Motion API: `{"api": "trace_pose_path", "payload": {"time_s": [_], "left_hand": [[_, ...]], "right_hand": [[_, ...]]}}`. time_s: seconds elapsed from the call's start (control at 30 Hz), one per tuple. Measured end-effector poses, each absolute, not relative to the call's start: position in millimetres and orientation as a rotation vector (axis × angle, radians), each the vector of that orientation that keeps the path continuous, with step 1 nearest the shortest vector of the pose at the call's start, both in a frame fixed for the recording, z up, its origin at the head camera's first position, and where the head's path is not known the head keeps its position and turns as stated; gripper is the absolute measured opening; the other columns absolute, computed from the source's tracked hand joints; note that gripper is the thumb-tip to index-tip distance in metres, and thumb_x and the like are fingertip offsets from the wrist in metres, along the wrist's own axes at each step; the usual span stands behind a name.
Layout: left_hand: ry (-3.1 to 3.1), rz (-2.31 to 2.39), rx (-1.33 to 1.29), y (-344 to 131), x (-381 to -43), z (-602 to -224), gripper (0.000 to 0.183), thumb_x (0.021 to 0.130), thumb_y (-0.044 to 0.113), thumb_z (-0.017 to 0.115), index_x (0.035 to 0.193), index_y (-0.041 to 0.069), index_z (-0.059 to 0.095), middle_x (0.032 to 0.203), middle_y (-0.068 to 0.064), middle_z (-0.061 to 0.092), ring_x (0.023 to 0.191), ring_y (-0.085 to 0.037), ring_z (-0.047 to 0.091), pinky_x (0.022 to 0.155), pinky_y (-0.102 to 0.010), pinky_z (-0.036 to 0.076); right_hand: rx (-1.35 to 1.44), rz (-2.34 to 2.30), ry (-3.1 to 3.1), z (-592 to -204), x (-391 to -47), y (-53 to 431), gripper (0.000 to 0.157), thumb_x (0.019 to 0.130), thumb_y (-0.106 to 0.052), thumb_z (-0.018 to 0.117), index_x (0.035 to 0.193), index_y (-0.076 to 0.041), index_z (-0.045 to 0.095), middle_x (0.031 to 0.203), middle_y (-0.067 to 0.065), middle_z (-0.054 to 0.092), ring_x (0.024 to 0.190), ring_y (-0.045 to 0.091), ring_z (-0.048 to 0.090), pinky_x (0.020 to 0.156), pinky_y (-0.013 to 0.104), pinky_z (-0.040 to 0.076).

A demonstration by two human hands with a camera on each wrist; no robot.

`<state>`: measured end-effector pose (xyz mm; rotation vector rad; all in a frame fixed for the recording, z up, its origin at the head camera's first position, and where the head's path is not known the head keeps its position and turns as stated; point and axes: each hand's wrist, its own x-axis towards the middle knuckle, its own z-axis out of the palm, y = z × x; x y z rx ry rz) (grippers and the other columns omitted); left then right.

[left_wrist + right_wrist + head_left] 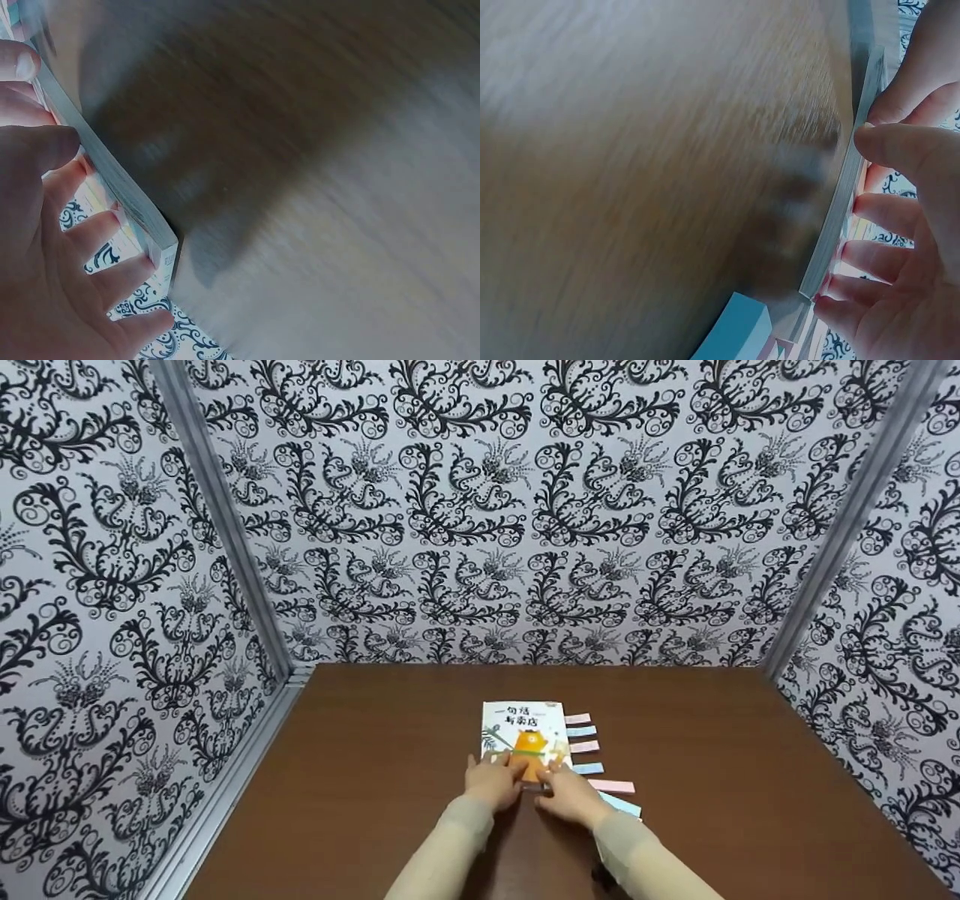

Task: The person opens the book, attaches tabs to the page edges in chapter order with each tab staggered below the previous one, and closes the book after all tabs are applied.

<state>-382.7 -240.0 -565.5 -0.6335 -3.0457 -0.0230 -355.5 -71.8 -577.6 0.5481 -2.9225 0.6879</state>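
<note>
A white book with an orange cartoon animal on its cover lies face up on the brown table. My left hand holds its near left part, fingers over the cover and the thumb against the near edge. On the near right part, my right hand holds it likewise, its thumb at the page edge. Both wrist views show the book's page edge close to the tabletop. The underside of the book is hidden.
Pink and blue paper strips run down the book's right side, among them a pink strip and a blue strip. A small dark object is partly hidden by the right forearm. Patterned walls with grey metal posts enclose the table.
</note>
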Motion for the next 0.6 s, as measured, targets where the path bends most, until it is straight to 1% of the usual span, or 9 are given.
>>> {"api": "trace_pose_path", "payload": {"time_s": [0.2, 0.43, 0.6], "left_hand": [[-3.057, -0.030, -0.643, -247, -379, -566, 0.045, 0.097, 0.043, 0.051, 0.141, 0.036, 0.050, 0.146, 0.000, 0.047, 0.136, -0.030, 0.039, 0.110, -0.060, 0.025], [-3.056, 0.010, -0.655, -254, -375, -564, 0.044, 0.097, 0.043, 0.051, 0.141, 0.039, 0.049, 0.145, 0.002, 0.049, 0.136, -0.029, 0.039, 0.109, -0.059, 0.027], [-3.048, 0.008, -0.652, -261, -367, -568, 0.043, 0.098, 0.043, 0.050, 0.140, 0.039, 0.050, 0.145, 0.002, 0.049, 0.136, -0.029, 0.038, 0.109, -0.059, 0.027]], "right_hand": [[0.537, 0.702, -2.936, -579, -352, -77, 0.054, 0.080, -0.020, 0.071, 0.125, 0.008, 0.060, 0.134, 0.036, 0.047, 0.126, 0.051, 0.043, 0.101, 0.058, 0.038], [0.569, 0.612, -2.969, -577, -347, -83, 0.058, 0.081, -0.024, 0.071, 0.127, 0.009, 0.058, 0.136, 0.035, 0.046, 0.129, 0.050, 0.039, 0.103, 0.057, 0.036], [0.578, 0.595, -2.977, -579, -341, -88, 0.058, 0.082, -0.026, 0.071, 0.128, 0.007, 0.058, 0.136, 0.035, 0.045, 0.129, 0.049, 0.041, 0.103, 0.057, 0.037]]}}
